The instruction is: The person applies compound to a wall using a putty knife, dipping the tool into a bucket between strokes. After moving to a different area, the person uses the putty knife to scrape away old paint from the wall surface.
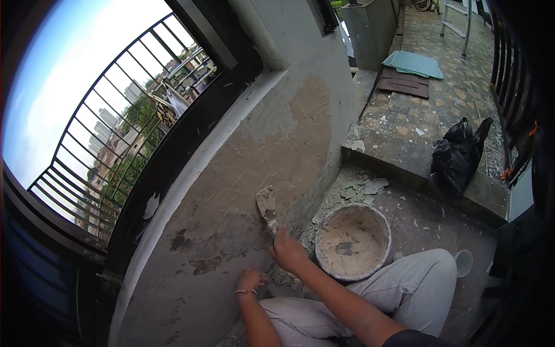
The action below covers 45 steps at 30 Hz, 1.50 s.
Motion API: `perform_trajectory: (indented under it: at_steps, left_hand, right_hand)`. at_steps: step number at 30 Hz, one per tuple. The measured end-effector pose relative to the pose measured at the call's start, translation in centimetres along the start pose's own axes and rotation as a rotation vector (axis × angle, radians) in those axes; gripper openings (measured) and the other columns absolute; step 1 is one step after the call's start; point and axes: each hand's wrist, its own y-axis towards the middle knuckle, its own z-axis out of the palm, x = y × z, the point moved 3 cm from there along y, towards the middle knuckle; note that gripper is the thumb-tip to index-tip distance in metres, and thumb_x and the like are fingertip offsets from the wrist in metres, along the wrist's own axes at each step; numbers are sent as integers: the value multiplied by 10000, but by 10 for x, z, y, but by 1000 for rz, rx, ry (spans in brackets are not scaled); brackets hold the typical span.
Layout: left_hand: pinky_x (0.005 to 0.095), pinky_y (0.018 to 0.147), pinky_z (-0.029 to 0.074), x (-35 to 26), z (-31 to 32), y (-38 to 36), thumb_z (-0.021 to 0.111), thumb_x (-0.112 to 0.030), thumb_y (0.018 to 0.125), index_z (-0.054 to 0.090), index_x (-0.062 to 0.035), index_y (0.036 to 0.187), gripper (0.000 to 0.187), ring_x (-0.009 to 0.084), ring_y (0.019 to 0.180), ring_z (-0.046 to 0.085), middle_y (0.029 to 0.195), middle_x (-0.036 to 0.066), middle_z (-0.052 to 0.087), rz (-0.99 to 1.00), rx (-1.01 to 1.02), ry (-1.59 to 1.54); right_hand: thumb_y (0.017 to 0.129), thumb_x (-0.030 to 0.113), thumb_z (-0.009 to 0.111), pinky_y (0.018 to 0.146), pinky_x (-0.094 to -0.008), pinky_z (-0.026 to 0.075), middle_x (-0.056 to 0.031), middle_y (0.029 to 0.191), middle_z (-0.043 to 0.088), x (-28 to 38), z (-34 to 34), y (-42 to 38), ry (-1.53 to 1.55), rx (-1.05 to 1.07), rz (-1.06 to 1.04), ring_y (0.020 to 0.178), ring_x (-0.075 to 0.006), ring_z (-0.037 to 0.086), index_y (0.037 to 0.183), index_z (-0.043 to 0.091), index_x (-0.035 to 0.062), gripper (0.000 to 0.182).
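The head camera looks forward and down from above the near side of the bucket (354, 206). Its wide, close view reaches the tiled step (399, 139) beyond the bucket.

Scraper (266, 206) at patched wall (231, 254), right hand (288, 252) on handle.
Blade lies over tan filler (272, 156); contact unclear. Left hand (252, 281) lower, fingers curled, beside wall. Bucket (388, 242) of tan paste stands near right forearm, flakes (352, 191) behind it. Black bag (458, 156) rests on raised tiled step (399, 153).
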Motion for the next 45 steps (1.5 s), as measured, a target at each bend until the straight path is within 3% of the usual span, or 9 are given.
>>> perform_trajectory:
  at_steps: [2, 13, 19, 23, 25, 31, 35, 38, 45]
  left_hand:
    - [314, 615, 438, -1, 1, -1, 291, -316, 988, 673, -32, 954, 477, 150, 648, 608, 863, 78, 725, -21, 4, 23]
    - [304, 537, 475, 6, -2, 10, 338, -284, 934, 676, 37, 917, 466, 192, 619, 652, 810, 131, 721, -22, 23, 69]
    - [301, 568, 486, 3, 0, 5, 347, -279, 932, 677, 41, 932, 460, 199, 643, 660, 826, 140, 720, -18, 10, 53]
    - [339, 674, 533, 12, 0, 17, 358, -280, 928, 664, 75, 929, 468, 237, 713, 684, 836, 170, 712, 34, 18, 14]
    - [333, 644, 475, 14, 0, 19, 303, -324, 977, 670, 14, 957, 499, 185, 677, 644, 862, 118, 721, 2, 23, 40]
    - [330, 619, 445, 8, 1, 14, 302, -325, 988, 679, -19, 962, 486, 161, 640, 625, 860, 86, 726, -6, 20, 58]
    - [310, 596, 443, 5, 0, 10, 322, -320, 967, 680, -15, 964, 470, 151, 630, 627, 853, 81, 728, -18, 47, 15]
    - [307, 544, 491, 5, -1, 11, 345, -289, 942, 655, 72, 913, 477, 226, 638, 667, 831, 160, 716, -7, 37, 49]
    - [318, 607, 508, -1, 0, 5, 334, -282, 943, 655, 89, 956, 491, 232, 712, 679, 845, 160, 717, -37, 52, 57]
  right_hand:
    - [861, 249, 575, 642, -489, 527, -325, 870, 612, -5, 13, 2, -41, 31, 0, 760, -447, 643, 1270, 267, -228, 700]
    - [871, 259, 574, 734, -491, 518, -340, 941, 598, -67, 75, -74, 104, 397, 116, 862, -460, 633, 1215, 285, -171, 623]
    - [873, 310, 587, 712, -483, 517, -338, 865, 610, -41, 28, -39, 49, 112, 17, 846, -457, 632, 1214, 206, -216, 734]
    - [877, 299, 578, 703, -477, 518, -338, 866, 607, 9, -28, -3, 32, 140, 41, 844, -450, 633, 1264, 192, -239, 766]
    - [876, 297, 575, 695, -477, 520, -336, 869, 608, 20, -33, 7, -18, 115, -18, 831, -446, 636, 1284, 195, -240, 774]
    - [866, 301, 581, 664, -485, 523, -316, 890, 615, -1, 20, 1, -92, 64, -76, 793, -431, 647, 1271, 236, -220, 744]
    - [863, 316, 586, 666, -486, 525, -312, 906, 614, -31, 61, -32, -86, 212, -51, 806, -422, 652, 1230, 275, -190, 698]
    - [862, 331, 592, 668, -486, 526, -309, 888, 612, -57, 79, -65, -61, 253, -54, 809, -427, 650, 1195, 297, -163, 665]
    - [866, 321, 608, 653, -490, 521, -319, 831, 602, -52, 46, -49, 14, 130, 45, 787, -459, 636, 1192, 283, -169, 672]
